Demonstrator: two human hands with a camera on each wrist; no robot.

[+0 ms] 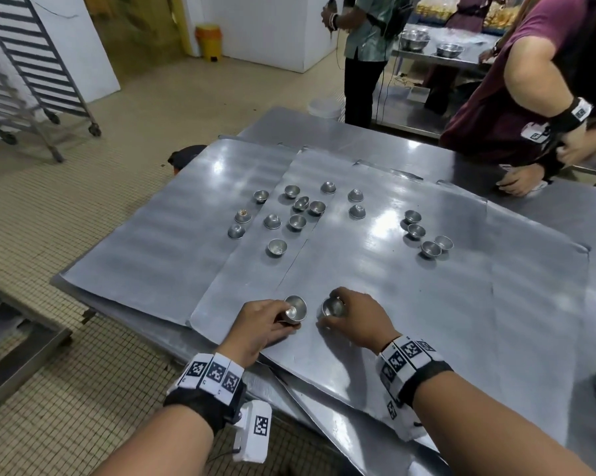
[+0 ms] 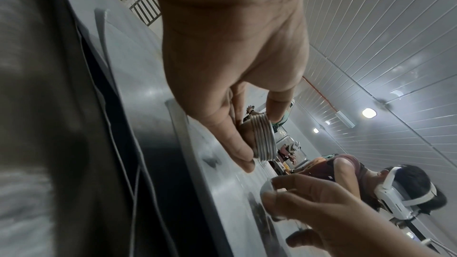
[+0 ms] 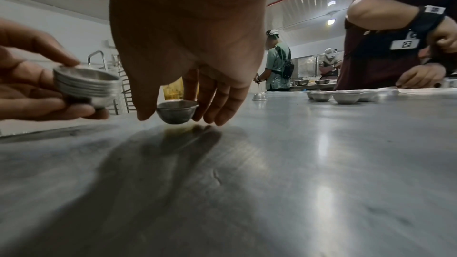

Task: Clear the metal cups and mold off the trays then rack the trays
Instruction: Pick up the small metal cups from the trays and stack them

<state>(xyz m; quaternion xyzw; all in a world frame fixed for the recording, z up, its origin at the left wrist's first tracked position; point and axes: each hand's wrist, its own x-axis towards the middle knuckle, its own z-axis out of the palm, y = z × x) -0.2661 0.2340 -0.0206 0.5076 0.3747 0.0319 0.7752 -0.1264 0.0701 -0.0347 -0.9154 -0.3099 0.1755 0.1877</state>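
Several flat metal trays [image 1: 409, 297] overlap on the steel table. My left hand [image 1: 267, 319] grips a nested stack of small metal cups [image 1: 295, 309], seen edge-on in the left wrist view as a ribbed stack [image 2: 263, 140] and at the left of the right wrist view [image 3: 86, 87]. Just right of it, my right hand [image 1: 351, 316] pinches a single metal cup [image 1: 333, 307] between thumb and fingers, just above the tray [image 3: 177, 113]. Several loose cups [image 1: 300, 204] lie scattered on the trays farther away, some upside down, with a small group [image 1: 427, 235] at the right.
A wheeled tray rack [image 1: 25, 73] stands on the tiled floor at far left. A person in a maroon shirt [image 1: 516, 97] leans on the table's far right edge. Another person [image 1: 365, 46] stands behind, by a table with steel bowls [image 1: 449, 49]. A yellow bin [image 1: 209, 41] sits by the wall.
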